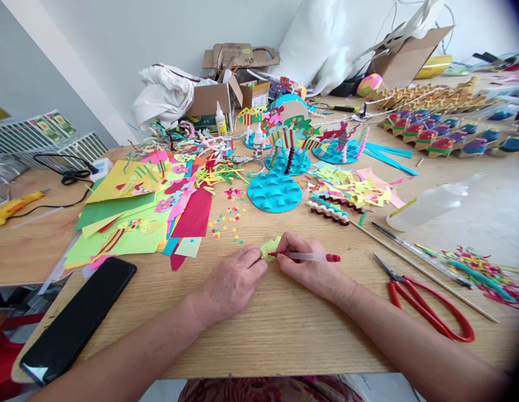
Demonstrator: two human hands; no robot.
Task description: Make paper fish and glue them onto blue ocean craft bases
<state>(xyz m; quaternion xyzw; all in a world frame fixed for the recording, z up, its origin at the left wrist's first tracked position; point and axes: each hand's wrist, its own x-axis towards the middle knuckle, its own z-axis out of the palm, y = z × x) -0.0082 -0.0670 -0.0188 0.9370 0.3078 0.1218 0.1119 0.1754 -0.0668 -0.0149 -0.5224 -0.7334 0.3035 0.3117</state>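
My right hand [303, 258] is closed around a slim pen [303, 256] with a whitish barrel and red ends. Its red tip meets a small yellow-green paper cutout [268, 248] that bears fine markings. From the other side, my left hand [238, 274] presses the cutout's edge with its fingers, partly hiding it. Just beyond the hands, small coloured paper dots [228, 222] are scattered on the wood. A round blue base [274, 191] with a scalloped surface lies farther back.
Red-handled scissors [427, 307] and a thin wooden stick [422, 271] lie at right. A clear bottle [431, 206] rests behind them. Stacked coloured paper [125, 218] and a black phone [79, 318] are at left. Decorated blue bases [288, 161] and glue bottles [258, 142] stand behind.
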